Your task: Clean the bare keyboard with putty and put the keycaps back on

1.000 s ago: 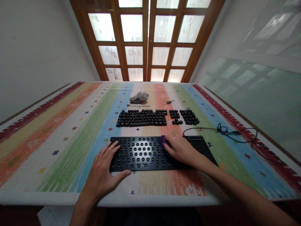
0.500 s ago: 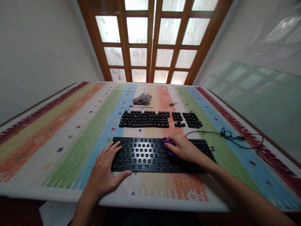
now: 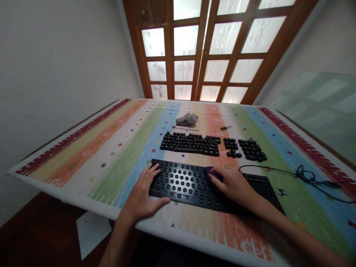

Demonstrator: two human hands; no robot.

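A black keyboard base (image 3: 180, 179) with its keycaps off lies near the table's front edge. My left hand (image 3: 144, 194) rests on its left end, fingers spread over the corner and thumb along the front edge, holding nothing. In my right hand (image 3: 230, 183) is a bunched purple cloth (image 3: 211, 177), pressed on the base right of its middle. My right hand and forearm hide part of the base's right side. Behind the base, loose black keycaps (image 3: 191, 144) sit in keyboard order, with a number block (image 3: 252, 149) at the right.
A grey crumpled cloth (image 3: 187, 119) lies behind the keycaps, with a thin stick (image 3: 185, 128) before it. A small black tool (image 3: 224, 128) is further right. The black cable (image 3: 306, 176) coils on the right of the striped tablecloth (image 3: 133, 155).
The view has turned left and tilted, so the table things appear further right. My right hand still holds the purple cloth on the base; my left hand stays on the left end.
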